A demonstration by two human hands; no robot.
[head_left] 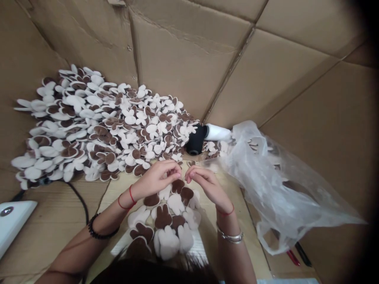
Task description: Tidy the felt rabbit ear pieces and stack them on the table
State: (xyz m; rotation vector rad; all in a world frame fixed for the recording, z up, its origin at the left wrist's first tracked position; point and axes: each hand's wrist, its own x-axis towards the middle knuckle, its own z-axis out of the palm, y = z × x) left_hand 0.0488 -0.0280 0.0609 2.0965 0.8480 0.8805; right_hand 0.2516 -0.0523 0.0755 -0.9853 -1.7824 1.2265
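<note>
My left hand and my right hand meet fingertip to fingertip over the work surface, pinching a brown and white ear-shaped felt piece between them. Just below my hands lies a small pile of the same ear pieces. Behind my hands a large heap of ear pieces spreads to the left against the cardboard wall. Red string bands sit on both wrists, a black bead bracelet on the left forearm, a silver bangle on the right.
Cardboard walls enclose the space. A black thread spool and a white spool lie behind my hands. To the right sits a clear plastic bag. A white device with a black cable is at left. Pens lie lower right.
</note>
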